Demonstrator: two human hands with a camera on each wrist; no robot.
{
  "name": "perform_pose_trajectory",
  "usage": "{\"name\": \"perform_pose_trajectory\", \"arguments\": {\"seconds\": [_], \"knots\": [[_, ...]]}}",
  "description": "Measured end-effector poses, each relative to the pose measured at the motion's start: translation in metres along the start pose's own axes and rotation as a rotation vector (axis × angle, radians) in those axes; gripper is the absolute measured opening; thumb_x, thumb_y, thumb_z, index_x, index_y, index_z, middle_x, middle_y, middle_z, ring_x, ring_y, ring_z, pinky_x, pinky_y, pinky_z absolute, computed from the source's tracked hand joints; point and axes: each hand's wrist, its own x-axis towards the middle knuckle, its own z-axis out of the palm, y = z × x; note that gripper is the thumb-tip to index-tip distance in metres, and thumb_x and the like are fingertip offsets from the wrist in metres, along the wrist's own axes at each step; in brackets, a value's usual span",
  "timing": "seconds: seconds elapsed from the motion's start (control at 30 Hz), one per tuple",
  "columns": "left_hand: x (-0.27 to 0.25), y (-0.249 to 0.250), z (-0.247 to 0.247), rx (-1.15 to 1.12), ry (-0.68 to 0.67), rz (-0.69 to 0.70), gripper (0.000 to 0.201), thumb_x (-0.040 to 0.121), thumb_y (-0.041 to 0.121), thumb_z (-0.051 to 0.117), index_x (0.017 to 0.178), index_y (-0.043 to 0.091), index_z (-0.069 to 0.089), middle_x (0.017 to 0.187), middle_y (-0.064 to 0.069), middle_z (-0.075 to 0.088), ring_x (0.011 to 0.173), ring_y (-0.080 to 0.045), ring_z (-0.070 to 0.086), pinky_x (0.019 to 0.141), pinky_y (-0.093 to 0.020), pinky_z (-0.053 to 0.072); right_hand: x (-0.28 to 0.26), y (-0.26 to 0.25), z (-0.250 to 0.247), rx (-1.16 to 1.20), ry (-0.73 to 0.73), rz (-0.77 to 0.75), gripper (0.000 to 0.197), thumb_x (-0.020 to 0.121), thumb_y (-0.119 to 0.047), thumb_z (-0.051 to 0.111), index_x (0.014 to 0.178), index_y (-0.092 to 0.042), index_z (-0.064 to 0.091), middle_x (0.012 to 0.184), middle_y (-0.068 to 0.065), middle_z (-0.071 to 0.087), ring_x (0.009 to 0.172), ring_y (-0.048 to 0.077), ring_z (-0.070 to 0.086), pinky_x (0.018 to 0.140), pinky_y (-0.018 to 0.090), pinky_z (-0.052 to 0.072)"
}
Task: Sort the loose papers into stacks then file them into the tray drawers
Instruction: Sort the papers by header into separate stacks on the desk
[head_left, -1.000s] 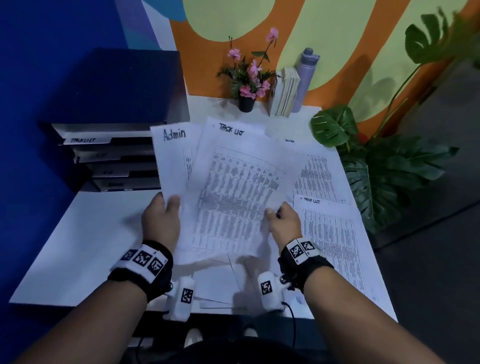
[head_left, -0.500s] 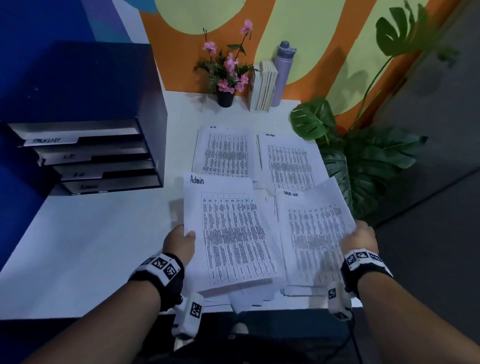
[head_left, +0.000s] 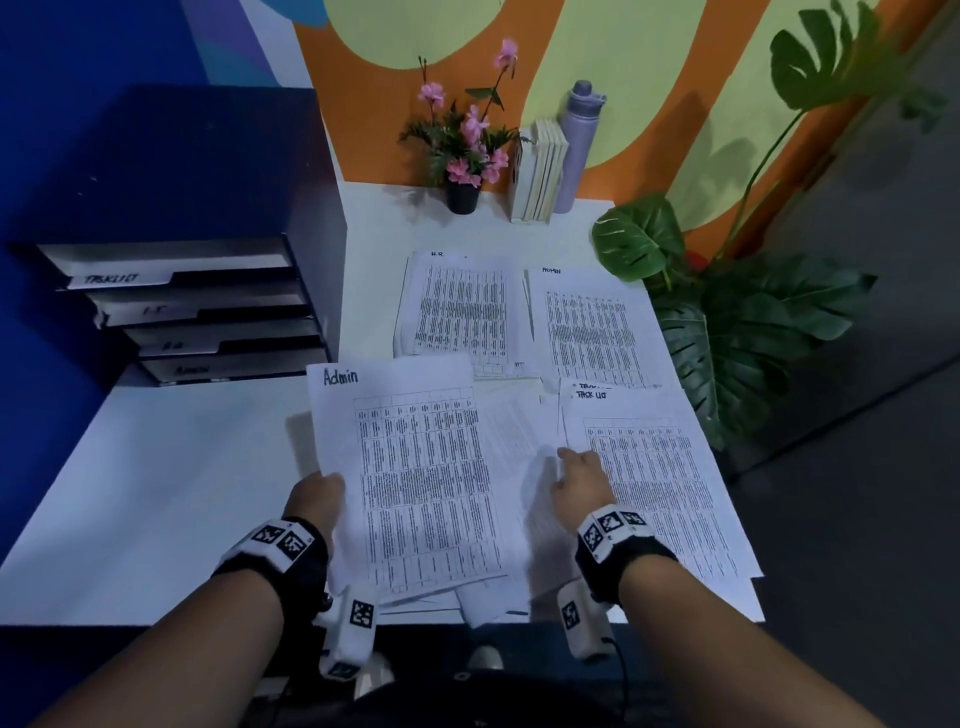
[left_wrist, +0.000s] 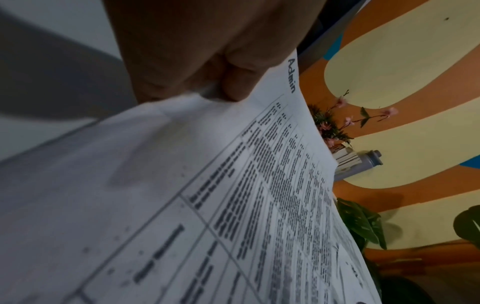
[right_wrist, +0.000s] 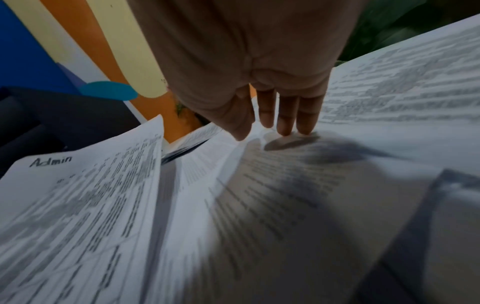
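We're mid-sort. Our left hand (head_left: 317, 499) pinches the Admin sheet (head_left: 415, 478) by its left edge, thumb on top and fingers curled under, w/ more sheets apparently below it. The paper is lifted off the table and bows along its length. Our right hand (head_left: 579, 475) holds nothing: fingers (right_wrist: 285, 115) straight and close together, tips on the loose papers (head_left: 511, 436) in the middle, just beside the near-right Task List stack (head_left: 660, 483).

To do this step well, we judge: read the header first, then carry the Admin sheet to the far-right stack (head_left: 589, 332), whose header looks like "Admin" (small and blurred, so not certain). Support the sheet w/ the right hand so it doesn't fold or drag the ones under it. Land it square, corners matched. Keep it off the far-left HR stack (head_left: 462, 312), which lies just beside that one. Some of the leftover pile overhangs the near table edge and could slide off if nudged.

The white table (head_left: 171, 493) has four piles on its right half. At far left stands a dark tray unit (head_left: 208, 291) w/ four labelled drawers, top one marked Task List and the bottom one seemingly Admin. Along the far edge are a pot of pink flowers (head_left: 465, 150), upright books (head_left: 540, 171) and a lilac bottle (head_left: 579, 140). A big-leaf plant (head_left: 727, 322) sits right of the table, w/ an orange and pale-yellow wall behind.
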Motion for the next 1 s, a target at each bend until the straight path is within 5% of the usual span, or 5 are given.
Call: {"name": "perform_pose_trajectory", "arguments": {"seconds": [0.13,0.4,0.57,0.67,1.0], "knots": [[0.007,-0.008,0.008,-0.117,-0.061,0.052,0.028,0.094,0.010,0.048,0.068,0.020,0.046,0.102,-0.014,0.051,0.093,-0.025,0.048,0.093,-0.047,0.046,-0.003,-0.013,0.009,-0.118,-0.084,0.039,0.045,0.098,-0.018,0.041,0.140,-0.007,0.034,0.137,0.018,0.037,0.123,0.031,0.047,0.101,0.036,0.044],[0.017,-0.016,0.009,-0.152,-0.116,-0.057,0.026,0.095,0.015,0.045,0.069,0.010,0.041,0.082,-0.007,0.041,0.085,-0.021,0.038,0.072,-0.033,0.033,-0.008,-0.017,0.016,-0.211,-0.142,-0.209,0.057,0.089,-0.018,0.051,0.143,-0.023,0.033,0.152,0.002,0.029,0.135,0.028,0.035,0.108,0.040,0.037],[0.039,-0.036,-0.018,-0.361,-0.107,-0.109,0.036,0.092,0.014,0.052,0.124,-0.002,0.051,0.113,-0.019,0.056,0.098,-0.033,0.056,0.098,-0.054,0.047,-0.012,-0.022,0.026,-0.151,-0.248,-0.237,0.071,0.085,-0.004,0.055,0.148,-0.020,0.027,0.157,0.006,0.015,0.140,0.029,0.031,0.113,0.036,0.034],[0.036,-0.043,-0.032,-0.380,-0.078,-0.160,0.041,0.093,0.020,0.052,0.124,-0.006,0.048,0.114,-0.009,0.051,0.103,-0.034,0.054,0.095,-0.046,0.044,-0.018,-0.036,0.028,-0.095,-0.292,-0.329,0.073,0.087,0.002,0.051,0.151,-0.021,0.023,0.160,0.003,0.005,0.141,0.024,0.033,0.107,0.022,0.032],[0.010,-0.015,-0.045,-0.208,0.003,0.194,0.038,0.094,0.024,0.041,0.126,0.011,0.055,0.124,-0.003,0.058,0.117,-0.028,0.053,0.105,-0.042,0.038,-0.016,-0.053,0.009,0.401,-0.252,-0.194,0.049,0.101,-0.034,0.039,0.145,-0.013,0.039,0.146,0.006,0.045,0.124,0.012,0.043,0.104,0.023,0.028]]}}
